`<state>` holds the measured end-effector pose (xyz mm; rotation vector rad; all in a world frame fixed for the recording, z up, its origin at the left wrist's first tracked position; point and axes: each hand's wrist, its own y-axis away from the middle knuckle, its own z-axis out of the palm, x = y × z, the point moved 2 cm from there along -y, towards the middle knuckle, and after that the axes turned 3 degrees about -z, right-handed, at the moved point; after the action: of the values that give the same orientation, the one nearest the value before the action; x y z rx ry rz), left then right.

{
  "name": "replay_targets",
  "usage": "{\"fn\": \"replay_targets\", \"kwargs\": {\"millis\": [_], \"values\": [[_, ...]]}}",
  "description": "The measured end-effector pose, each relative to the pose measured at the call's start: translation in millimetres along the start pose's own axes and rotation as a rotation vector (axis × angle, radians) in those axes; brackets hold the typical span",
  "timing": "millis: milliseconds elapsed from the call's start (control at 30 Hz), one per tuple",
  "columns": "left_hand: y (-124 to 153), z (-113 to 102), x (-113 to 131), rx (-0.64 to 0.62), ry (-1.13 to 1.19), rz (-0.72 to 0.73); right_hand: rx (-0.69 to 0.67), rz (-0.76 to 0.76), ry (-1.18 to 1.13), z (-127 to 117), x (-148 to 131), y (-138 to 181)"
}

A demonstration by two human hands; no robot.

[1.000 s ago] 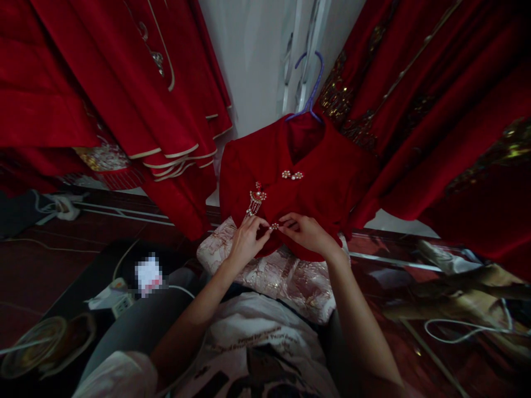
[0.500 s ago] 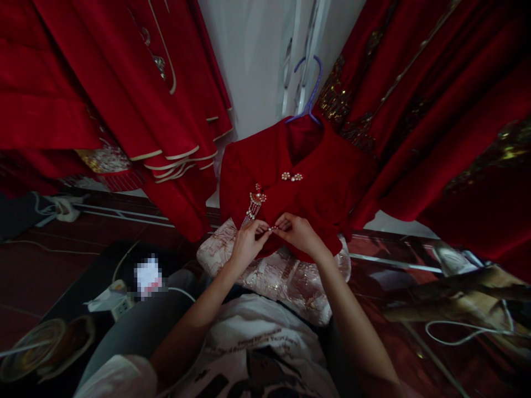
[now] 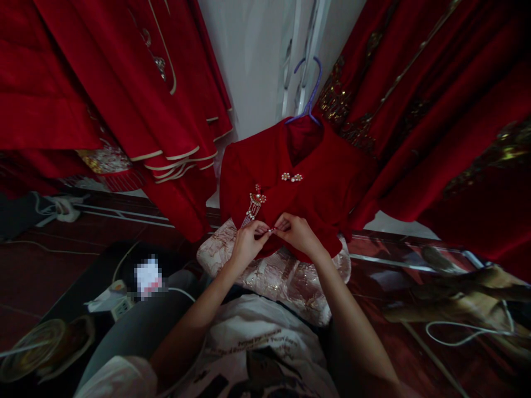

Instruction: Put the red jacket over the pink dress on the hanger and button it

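Observation:
A small red velvet jacket [image 3: 323, 182] hangs in front of me on a purple hanger [image 3: 309, 88]. It carries a pearl clasp [image 3: 292, 177] at the collar and a tasselled pearl brooch [image 3: 254, 202] on the left chest. My left hand [image 3: 248, 244] and my right hand [image 3: 297, 234] meet at the jacket's lower front. Both pinch a small pearl fastening [image 3: 272, 229] between their fingertips. Below the jacket a pale pink, gold-embroidered skirt [image 3: 286, 279] lies across my lap.
Red garments [image 3: 124, 83] hang at the left, and more red garments with gold embroidery [image 3: 435, 110] at the right. A white wall [image 3: 253, 66] stands behind. On the dark floor lie white cables [image 3: 464, 331], a power strip [image 3: 120, 301] and a round dish [image 3: 37, 345].
The hands have stayed at the pearl fastening, with the fingers drawn slightly closer together. The view has shifted down a little.

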<state>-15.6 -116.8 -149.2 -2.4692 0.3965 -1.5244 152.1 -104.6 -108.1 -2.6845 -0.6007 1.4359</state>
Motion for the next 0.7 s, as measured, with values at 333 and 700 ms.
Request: {"fn": "replay_targets", "kwargs": {"millis": [333,700], "values": [[3.6,0.5,0.4,0.035,0.012,-0.012,-0.005,-0.005,-0.015,1.0,0.9,0.1],[1.4,-0.1,1.2,0.007,0.011,-0.128,-0.029,-0.022,-0.024,3.9,1.0,-0.1]]}}
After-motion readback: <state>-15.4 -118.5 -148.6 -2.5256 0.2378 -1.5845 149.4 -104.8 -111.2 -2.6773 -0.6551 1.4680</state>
